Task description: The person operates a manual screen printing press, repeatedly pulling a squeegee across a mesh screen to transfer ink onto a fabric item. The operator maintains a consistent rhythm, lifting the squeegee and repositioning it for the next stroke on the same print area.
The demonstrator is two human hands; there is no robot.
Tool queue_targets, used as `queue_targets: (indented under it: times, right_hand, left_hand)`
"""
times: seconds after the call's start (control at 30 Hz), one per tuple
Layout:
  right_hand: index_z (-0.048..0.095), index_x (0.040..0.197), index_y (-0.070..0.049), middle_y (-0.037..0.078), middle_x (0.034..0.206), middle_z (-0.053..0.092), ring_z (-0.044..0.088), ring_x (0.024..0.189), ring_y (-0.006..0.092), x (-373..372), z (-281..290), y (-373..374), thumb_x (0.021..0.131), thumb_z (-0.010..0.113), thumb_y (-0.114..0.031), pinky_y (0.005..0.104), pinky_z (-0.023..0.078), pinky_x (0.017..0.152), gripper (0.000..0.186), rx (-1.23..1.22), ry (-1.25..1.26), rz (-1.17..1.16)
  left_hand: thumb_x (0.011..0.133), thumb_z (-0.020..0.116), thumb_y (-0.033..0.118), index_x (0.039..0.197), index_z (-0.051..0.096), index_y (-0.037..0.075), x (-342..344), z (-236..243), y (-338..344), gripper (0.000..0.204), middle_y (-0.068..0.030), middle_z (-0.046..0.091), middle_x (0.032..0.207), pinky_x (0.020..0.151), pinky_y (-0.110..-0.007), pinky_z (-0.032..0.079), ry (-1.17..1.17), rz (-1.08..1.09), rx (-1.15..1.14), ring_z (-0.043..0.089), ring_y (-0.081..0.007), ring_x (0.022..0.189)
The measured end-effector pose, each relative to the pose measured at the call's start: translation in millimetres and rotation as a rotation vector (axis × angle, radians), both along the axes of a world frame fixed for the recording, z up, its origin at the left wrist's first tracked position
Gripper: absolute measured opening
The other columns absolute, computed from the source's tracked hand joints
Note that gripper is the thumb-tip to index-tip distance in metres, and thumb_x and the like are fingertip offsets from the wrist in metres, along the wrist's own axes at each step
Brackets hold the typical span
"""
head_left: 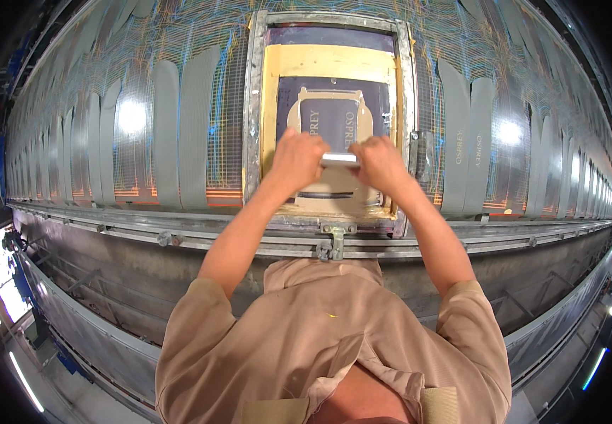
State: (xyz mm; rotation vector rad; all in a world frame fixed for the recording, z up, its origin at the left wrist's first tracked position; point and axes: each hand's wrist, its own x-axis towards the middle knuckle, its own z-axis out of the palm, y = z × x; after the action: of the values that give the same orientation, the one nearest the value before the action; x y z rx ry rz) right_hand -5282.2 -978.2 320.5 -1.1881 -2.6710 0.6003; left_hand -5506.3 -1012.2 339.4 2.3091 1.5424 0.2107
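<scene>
Nearest us, our left hand (297, 159) and right hand (380, 164) each close a grip on one end of a pale squeegee (340, 160). It lies across the printing screen (328, 67), at the table's (178, 237) near edge. Beyond, grey fabric strips (178, 124) line the table.

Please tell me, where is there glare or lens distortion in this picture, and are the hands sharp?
In the head view, bright glare spots sit on the long table at left and right; the rail bows from fisheye distortion; the corners are black; the left hand and right hand on the squeegee look fairly sharp.
</scene>
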Motion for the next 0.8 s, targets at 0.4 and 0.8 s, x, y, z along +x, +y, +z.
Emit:
queue_targets:
  times: [0.4,0.8]
  right_hand:
    - [0.07,0.091,-0.002,0.021,0.083,0.072,0.069,0.082,0.0433,-25,-10,162,0.08,0.083,-0.021,0.0511,0.054,0.076,0.025,-0.241,-0.002,-0.083]
    - [0.069,0.089,-0.005,0.02,0.081,0.071,0.07,0.081,0.0416,-2,-16,17,0.073,0.084,-0.015,0.0496,0.056,0.079,0.024,-0.143,0.054,0.0]
  left_hand:
    - [0.07,0.084,0.02,0.089,0.076,0.011,-17,-14,159,0.022,-0.0103,0.074,0.088,0.086,-0.045,0.049,0.03,0.061,-0.071,0.069,-0.0323,0.087]
    - [0.065,0.083,0.011,0.084,0.074,0.011,0,-18,8,0.021,-0.0067,0.071,0.084,0.079,-0.044,0.047,-0.07,0.004,0.035,0.069,-0.0287,0.083]
